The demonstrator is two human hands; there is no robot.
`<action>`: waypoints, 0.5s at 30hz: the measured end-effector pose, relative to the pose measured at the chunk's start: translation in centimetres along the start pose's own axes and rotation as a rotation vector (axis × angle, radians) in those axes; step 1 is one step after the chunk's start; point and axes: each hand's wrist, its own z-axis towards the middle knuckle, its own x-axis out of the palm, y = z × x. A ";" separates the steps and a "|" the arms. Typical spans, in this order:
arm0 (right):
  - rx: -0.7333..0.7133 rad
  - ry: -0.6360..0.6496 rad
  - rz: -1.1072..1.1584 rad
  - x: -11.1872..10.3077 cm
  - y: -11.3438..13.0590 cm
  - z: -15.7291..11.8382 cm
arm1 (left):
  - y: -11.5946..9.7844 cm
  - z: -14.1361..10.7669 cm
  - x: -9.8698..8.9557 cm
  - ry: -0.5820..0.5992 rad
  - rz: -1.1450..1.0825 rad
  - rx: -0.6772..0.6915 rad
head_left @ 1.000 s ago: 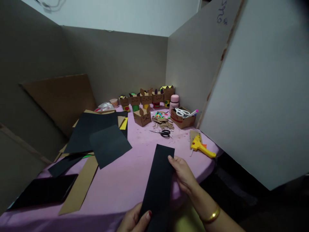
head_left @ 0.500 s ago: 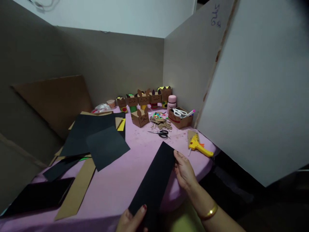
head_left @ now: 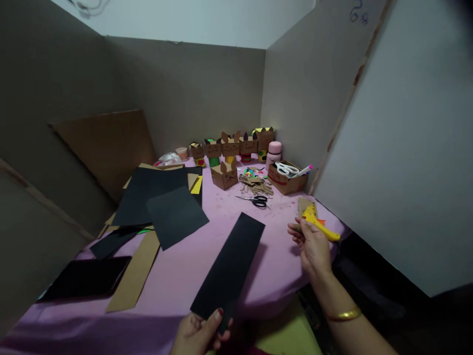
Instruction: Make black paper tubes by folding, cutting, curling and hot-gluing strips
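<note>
My left hand (head_left: 201, 333) pinches the lower end of a black paper strip (head_left: 231, 268) between thumb and fingers. The strip slants up and away over the near part of the table. Apart from the strip, my right hand (head_left: 312, 246) hovers at the right with its fingers loosely bent and parted, seemingly holding nothing. It is nearest to a yellow glue gun (head_left: 321, 226), whose tip it partly covers; whether they touch I cannot tell. Black-handled scissors (head_left: 257, 201) lie beyond the strip.
Black paper sheets (head_left: 177, 214), a cardboard strip (head_left: 136, 273) and a dark tablet-like slab (head_left: 88, 278) lie left. A cardboard animal-face box (head_left: 224, 176), cardboard scraps (head_left: 256, 186), a box of white scissors and pens (head_left: 286, 181) and a pink flask (head_left: 274, 150) stand farther back. Partition panels (head_left: 199, 88) enclose the table.
My right hand has let go of the strip's far end and moved right, near the glue gun. My left hand still holds the strip. The view has shifted slightly.
</note>
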 end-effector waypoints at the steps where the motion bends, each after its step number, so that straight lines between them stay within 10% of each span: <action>1: -0.034 0.007 -0.032 -0.1 0.1 -0.7 | -0.3 -0.1 0.2 -0.031 -0.053 0.005; 3: -0.113 0.106 -0.148 -0.2 -0.1 -3.0 | -1.0 -0.4 1.0 -0.071 -0.171 0.004; 8: -0.746 0.951 -0.766 -0.2 -2.3 -9.6 | -1.9 -1.4 3.4 0.013 -0.291 -0.009; 12: -0.834 1.015 -0.889 -0.9 -3.5 -10.3 | -0.5 -2.0 2.8 0.095 -0.162 0.043; 15: -0.783 0.987 -0.884 -1.9 -3.7 -9.3 | 0.5 -2.0 0.7 0.009 0.088 0.321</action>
